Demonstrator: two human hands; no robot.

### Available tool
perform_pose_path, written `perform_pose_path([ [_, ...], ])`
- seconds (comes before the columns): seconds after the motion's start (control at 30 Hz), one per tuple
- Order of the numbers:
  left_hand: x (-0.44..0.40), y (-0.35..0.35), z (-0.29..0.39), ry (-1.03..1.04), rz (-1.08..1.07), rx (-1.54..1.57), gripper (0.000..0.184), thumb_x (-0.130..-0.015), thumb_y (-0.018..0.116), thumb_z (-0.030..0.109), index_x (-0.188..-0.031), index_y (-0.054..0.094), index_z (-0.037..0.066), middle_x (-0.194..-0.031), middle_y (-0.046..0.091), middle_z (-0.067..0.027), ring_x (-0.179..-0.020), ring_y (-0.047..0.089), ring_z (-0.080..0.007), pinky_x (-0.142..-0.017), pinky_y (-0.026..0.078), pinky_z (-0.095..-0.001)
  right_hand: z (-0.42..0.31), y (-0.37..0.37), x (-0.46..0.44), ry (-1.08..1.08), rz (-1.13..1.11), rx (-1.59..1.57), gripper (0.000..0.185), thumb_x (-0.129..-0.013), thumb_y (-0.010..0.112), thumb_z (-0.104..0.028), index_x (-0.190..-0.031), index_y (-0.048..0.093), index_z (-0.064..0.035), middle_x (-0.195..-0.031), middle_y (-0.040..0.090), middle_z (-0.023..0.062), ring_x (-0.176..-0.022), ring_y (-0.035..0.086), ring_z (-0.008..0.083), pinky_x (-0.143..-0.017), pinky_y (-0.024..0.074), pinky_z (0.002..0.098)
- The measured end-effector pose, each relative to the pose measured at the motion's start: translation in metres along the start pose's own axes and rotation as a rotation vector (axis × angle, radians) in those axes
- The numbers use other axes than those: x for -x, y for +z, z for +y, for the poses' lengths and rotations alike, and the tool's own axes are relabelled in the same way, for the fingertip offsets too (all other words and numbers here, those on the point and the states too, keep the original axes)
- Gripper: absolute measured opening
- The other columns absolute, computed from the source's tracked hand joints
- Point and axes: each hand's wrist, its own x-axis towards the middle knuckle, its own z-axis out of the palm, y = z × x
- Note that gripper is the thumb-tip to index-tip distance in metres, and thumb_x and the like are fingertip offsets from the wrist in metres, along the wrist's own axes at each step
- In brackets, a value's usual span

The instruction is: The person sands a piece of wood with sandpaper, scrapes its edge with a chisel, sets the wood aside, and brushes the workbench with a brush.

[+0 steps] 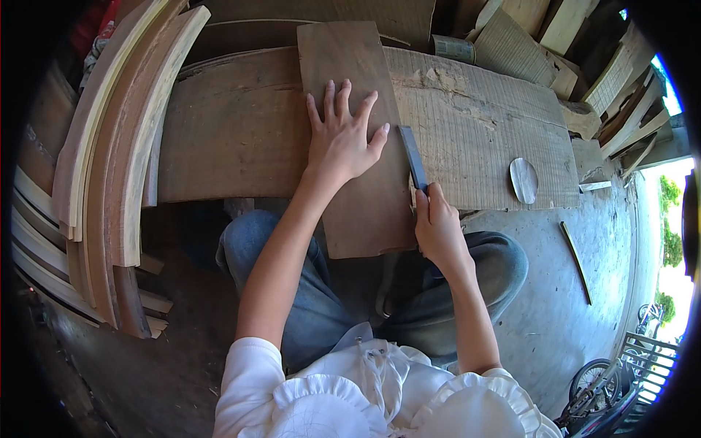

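Observation:
A flat brown board lies crosswise over a wide rough plank, its near end jutting out over the knees. My left hand rests on the board with fingers spread, pressing nothing between them. In my right hand is a flat grey metal tool, its handle mostly hidden by my fingers. The tool lies along the board's right edge, with its tip pointing away from me. Whether its blade touches the edge is hard to tell.
Long curved boards are stacked at the left. A pale oval disc sits on the plank's right part. Scrap wood is piled behind. A thin dark strip lies on the floor, and a bicycle stands at lower right.

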Motion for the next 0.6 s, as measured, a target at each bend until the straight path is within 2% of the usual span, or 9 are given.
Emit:
perform_pose_path([
  [0.07,0.0,-0.001,0.001,-0.011,-0.01,-0.035,0.055,-0.087,0.047,0.044,-0.135,0.037,0.019,-0.142,0.027,-0.0208,-0.133,0.02,-0.0398,-0.107,0.008,-0.0583,-0.003,-0.002,0.001,-0.007,-0.003,0.011,0.023,-0.095,0.04,-0.022,-0.089,0.041,0.0001,-0.07,0.056,0.0314,-0.072,0.054,0.0511,-0.062,0.0426,0.056],
  [0.13,0.0,-0.002,0.001,-0.012,-0.007,-0.033,0.055,-0.087,0.047,0.044,-0.135,0.038,0.019,-0.141,0.027,-0.0209,-0.133,0.02,-0.0397,-0.107,0.008,-0.0585,-0.003,-0.002,0.0,-0.011,-0.005,0.025,0.023,-0.095,0.04,-0.022,-0.089,0.041,0.0001,-0.07,0.056,0.0314,-0.072,0.054,0.0512,-0.062,0.0425,0.0562],
  [0.2,0.0,0.0,0.001,-0.012,-0.007,-0.03,0.054,-0.087,0.048,0.043,-0.134,0.038,0.018,-0.141,0.027,-0.021,-0.133,0.02,-0.0396,-0.107,0.008,-0.0586,-0.002,-0.002,-0.004,-0.108,0.05,0.092,0.022,-0.095,0.04,-0.021,-0.089,0.041,0.0,-0.069,0.056,0.0317,-0.071,0.054,0.0511,-0.061,0.0429,0.0565],
  [0.27,0.0,0.002,0.0,0.01,0.027,-0.005,0.055,-0.086,0.046,0.043,-0.132,0.042,0.014,-0.139,0.03,-0.0237,-0.134,0.02,-0.0402,-0.106,0.006,-0.061,-0.004,-0.002,-0.009,-0.078,0.035,0.082,0.022,-0.095,0.04,-0.021,-0.09,0.041,0.0,-0.068,0.056,0.0318,-0.07,0.054,0.051,-0.061,0.0431,0.0568],
  [0.33,-0.001,0.001,-0.001,0.004,0.018,-0.005,0.055,-0.086,0.046,0.043,-0.132,0.043,0.014,-0.139,0.029,-0.0239,-0.133,0.02,-0.0404,-0.106,0.006,-0.0611,-0.005,-0.001,-0.01,-0.051,0.022,0.077,0.021,-0.095,0.04,-0.021,-0.09,0.041,-0.0001,-0.068,0.056,0.032,-0.069,0.055,0.051,-0.06,0.0434,0.0571],
  [0.47,-0.001,0.0,0.001,-0.002,0.011,0.002,0.055,-0.085,0.047,0.043,-0.132,0.043,0.014,-0.139,0.029,-0.0238,-0.133,0.02,-0.0411,-0.106,0.007,-0.0615,-0.002,0.002,-0.006,-0.139,0.094,0.149,0.019,-0.095,0.04,-0.02,-0.091,0.041,-0.0006,-0.065,0.056,0.031,-0.065,0.055,0.0515,-0.057,0.044,0.0576],
  [0.6,0.0,-0.003,0.001,-0.01,0.013,-0.03,0.053,-0.086,0.049,0.042,-0.133,0.041,0.017,-0.14,0.028,-0.0219,-0.132,0.021,-0.0411,-0.106,0.01,-0.0597,0.0,0.005,-0.002,-0.09,0.066,0.125,0.02,-0.095,0.04,-0.021,-0.091,0.04,-0.0012,-0.065,0.055,0.0314,-0.066,0.054,0.0521,-0.057,0.0433,0.0579],
])
